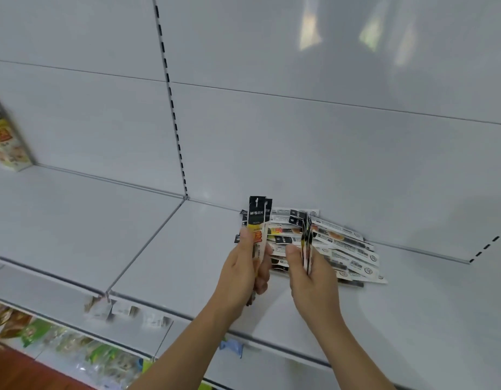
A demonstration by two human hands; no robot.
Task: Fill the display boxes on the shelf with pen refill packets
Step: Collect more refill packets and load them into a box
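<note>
My left hand grips a small upright bundle of pen refill packets, thumb pressed on the front, fingers curled round the back, the black header ends pointing up. My right hand pinches a second bundle edge-on between thumb and fingers, so I see only the thin sides of those packets. Both hands hover just above the white shelf, close together but not touching.

Behind them, against the back panel, a loose pile of more packets lies fanned out flat on the shelf. A carton stands at the far left edge; I cannot tell whether it is one of the display boxes, and no open box shows near my hands.

I judge this as the gathering and squaring step: packets are being collected into tidy bundles, none yet loaded. Next I would need to merge or align the two bundles, headers the same way, then find a display box and slide them in upright.
</note>
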